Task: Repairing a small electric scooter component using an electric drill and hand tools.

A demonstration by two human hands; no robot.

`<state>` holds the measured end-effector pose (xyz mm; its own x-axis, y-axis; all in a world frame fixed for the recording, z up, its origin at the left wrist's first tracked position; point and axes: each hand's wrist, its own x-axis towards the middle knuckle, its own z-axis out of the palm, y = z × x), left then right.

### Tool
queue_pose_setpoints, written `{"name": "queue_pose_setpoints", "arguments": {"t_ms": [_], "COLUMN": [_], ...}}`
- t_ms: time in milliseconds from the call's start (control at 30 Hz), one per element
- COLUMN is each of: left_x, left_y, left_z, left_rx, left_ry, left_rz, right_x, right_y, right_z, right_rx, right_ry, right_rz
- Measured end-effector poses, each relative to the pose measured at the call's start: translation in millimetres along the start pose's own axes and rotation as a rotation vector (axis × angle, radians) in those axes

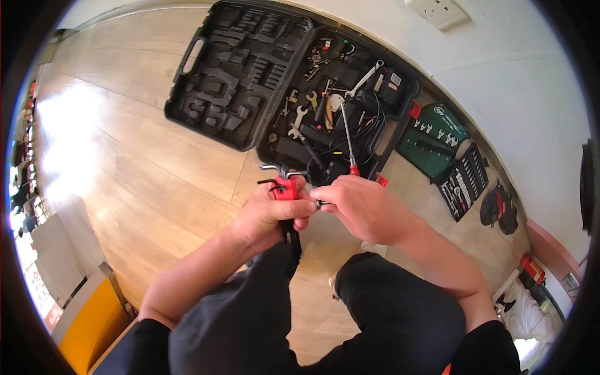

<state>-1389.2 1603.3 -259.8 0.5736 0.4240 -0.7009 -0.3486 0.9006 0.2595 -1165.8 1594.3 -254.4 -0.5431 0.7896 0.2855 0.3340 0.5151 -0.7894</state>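
My left hand [256, 215] is closed around a red hex key holder [285, 188], from which several silver and black hex keys stick out at the top and hang down below. My right hand [372, 209] is closed in a pinch beside it. Between the two hands shows the end of a small dark metal piece [319, 204]; its kind is hard to make out. Just beyond my hands lies an open black tool case [265, 140] with loose wrenches [299, 122], cables and a long screwdriver [348, 134], whose red handle is close to my right hand.
The case's moulded lid [215, 94] lies on the wooden floor [131, 119]. Along the wall at right are a green wrench pouch [422, 156], a socket set [464, 181] and a dark red-marked object [500, 209]. A yellow panel [94, 322] stands at lower left.
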Motion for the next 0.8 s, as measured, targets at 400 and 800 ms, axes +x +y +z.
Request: {"name": "queue_pose_setpoints", "arguments": {"t_ms": [400, 800], "left_x": [-259, -450], "left_y": [-23, -92], "left_z": [101, 143], "left_rx": [-0.082, 0.346], "left_ry": [0.152, 0.473], "left_rz": [0.113, 0.317], "right_x": [12, -124], "right_y": [-274, -544], "right_z": [-25, -29], "right_rx": [0.354, 0.224], "right_ry": [0.065, 0.549], "right_rz": [0.45, 1.164]}}
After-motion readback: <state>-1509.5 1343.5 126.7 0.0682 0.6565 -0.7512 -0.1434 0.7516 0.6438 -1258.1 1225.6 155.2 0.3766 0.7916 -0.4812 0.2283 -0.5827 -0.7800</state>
